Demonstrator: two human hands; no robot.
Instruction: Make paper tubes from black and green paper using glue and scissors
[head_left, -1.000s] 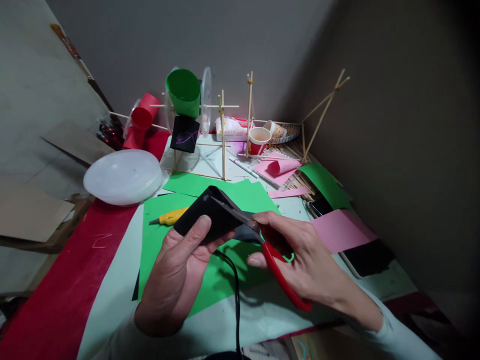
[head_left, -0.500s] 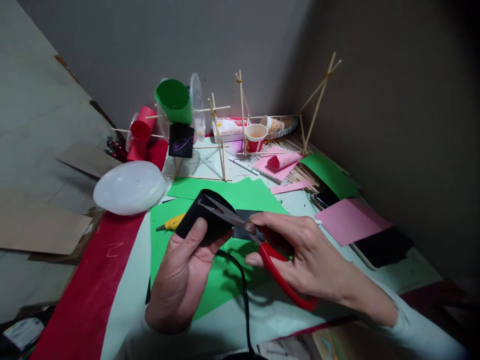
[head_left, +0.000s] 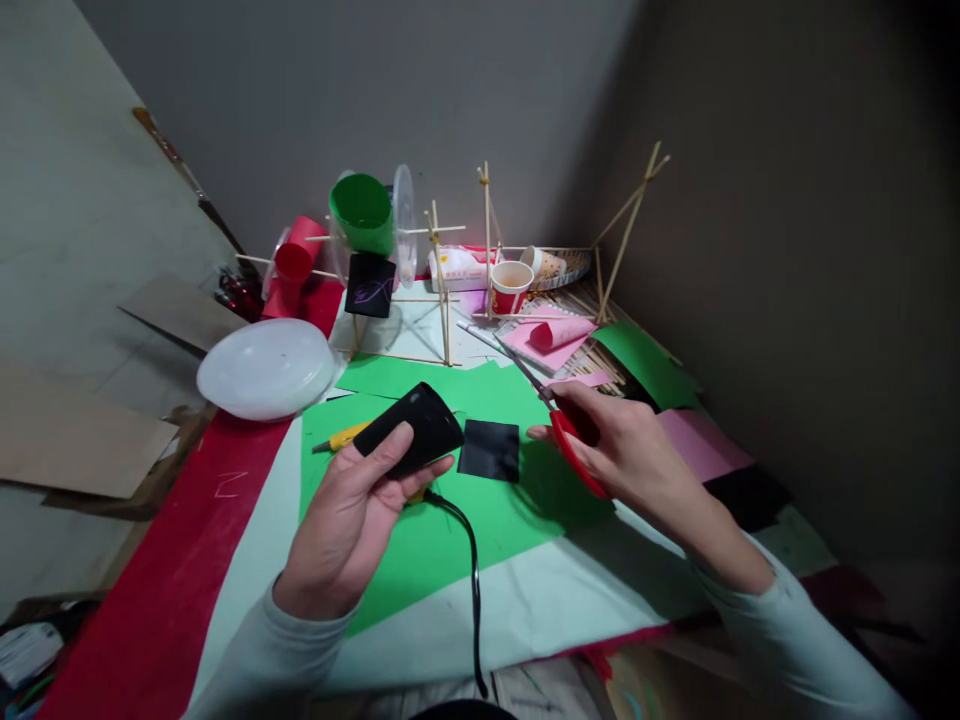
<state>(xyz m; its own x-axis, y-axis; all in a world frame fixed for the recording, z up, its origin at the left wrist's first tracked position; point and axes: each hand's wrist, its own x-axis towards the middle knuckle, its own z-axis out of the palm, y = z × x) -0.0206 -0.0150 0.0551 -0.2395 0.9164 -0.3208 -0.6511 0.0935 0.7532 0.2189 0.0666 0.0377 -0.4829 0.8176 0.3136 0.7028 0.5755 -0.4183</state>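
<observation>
Nearest: one thin black cable (head_left: 475,590), hanging toward the near edge of the white-and-red table covering (head_left: 525,620).

Left hand (head_left: 349,515): thumb on top, fingers beneath, closed around one short black paper tube (head_left: 416,425), held tilted above the green sheet.

Right hand (head_left: 645,455): fingers curled about the handles of one pair of red-handled metal scissors (head_left: 574,460); blades together or nearly so, pointing away from the person, apart from the tube.

Beneath: one large flat green paper sheet (head_left: 442,570). On it, one black paper square (head_left: 489,450), between the hands, and one yellow tool with a dark tip (head_left: 345,438), partly hidden by left hand and tube.

Right side: one pink paper sheet (head_left: 701,445).

Left side: one round white domed plastic piece (head_left: 262,368).

Farther: one rolled pink paper piece (head_left: 562,333); one upright red-and-white paper cup (head_left: 512,290); one pale wooden stick frame (head_left: 448,320).

Also far, at left: one black cylinder with a purple drawn line (head_left: 371,287), below one open green paper cylinder (head_left: 361,215); several red paper tubes (head_left: 296,262).
</observation>
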